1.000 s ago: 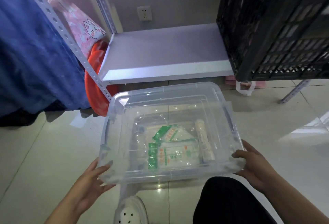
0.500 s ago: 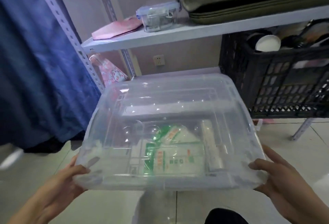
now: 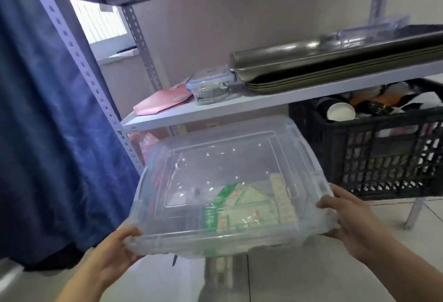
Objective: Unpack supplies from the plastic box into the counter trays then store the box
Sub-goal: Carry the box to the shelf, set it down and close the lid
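You are holding the clear plastic box up off the floor between both hands, its lid on. Your left hand grips the near left corner, thumb curled over the rim and fingers under the base. Your right hand grips the near right corner the same way, fingers wrapped round the edge. Through the lid, close to your right hand, you can see green-and-white packets and a pale tube lying along the right wall. Beyond your hands a shelf carries a pink folder, a small clip-lid container and stacked metal trays. Past your right hand a black crate holds paper cups. A blue curtain hangs out beyond your left hand.
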Tool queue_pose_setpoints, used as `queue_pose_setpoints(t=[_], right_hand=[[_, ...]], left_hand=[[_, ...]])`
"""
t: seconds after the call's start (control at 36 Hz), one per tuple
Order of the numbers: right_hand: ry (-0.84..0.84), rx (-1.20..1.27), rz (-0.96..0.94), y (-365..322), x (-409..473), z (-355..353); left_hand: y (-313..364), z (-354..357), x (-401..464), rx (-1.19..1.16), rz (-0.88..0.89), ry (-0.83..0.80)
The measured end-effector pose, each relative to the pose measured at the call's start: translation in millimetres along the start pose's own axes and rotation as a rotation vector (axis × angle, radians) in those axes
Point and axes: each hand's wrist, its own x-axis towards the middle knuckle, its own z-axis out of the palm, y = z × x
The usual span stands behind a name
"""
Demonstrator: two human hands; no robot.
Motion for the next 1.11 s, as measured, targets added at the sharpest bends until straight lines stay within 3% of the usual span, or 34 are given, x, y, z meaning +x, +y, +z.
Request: queue_pose_setpoints(t=[0.11, 0.19, 0.31, 0.39, 0.42, 0.53, 0.64, 0.89, 1.11], right_hand=[[-0.065, 0.023, -0.088, 3.3, 0.1, 3.5], [-0.164, -0.044, -0.259, 13.5, -2.1, 9.7], [-0.044, -0.600, -0.668, 29.1, -3.4, 23.5], [0.070, -1.186, -1.109, 29.6, 11.7, 26.1], [0.088, -1.287, -1.158, 29.4, 18.9, 26.1], [0.309, -1.144, -0.982, 14.7, 42.3, 44.1], [0.351, -1.205, -1.047, -2.4, 75.1, 60.6], [0.320, -1.330, -0.986, -21.1, 126.8, 73.8], [0.203, -1.413, -0.757, -32.2, 147.0, 86.7]], left_hand=[[9.7, -0.4, 2.7, 0.054, 0.085, -0.119], [4.1, -8.8, 16.7, -0.049, 0.197, -0.002], [-9.3, 2.0, 28.4, 0.091, 0.387, 0.055], [-12.4, 12.2, 34.1, 0.215, 0.513, 0.211], [-11.8, 15.9, 36.8, 0.268, 0.562, 0.278], [-1.5, 35.6, 54.9, 0.635, 0.786, 0.468], [19.3, 60.2, 82.0, 0.780, 0.922, 0.431], [43.0, 86.1, 120.3, 0.845, 0.933, 0.442], [68.9, 99.8, 149.2, 0.852, 0.838, 0.375]])
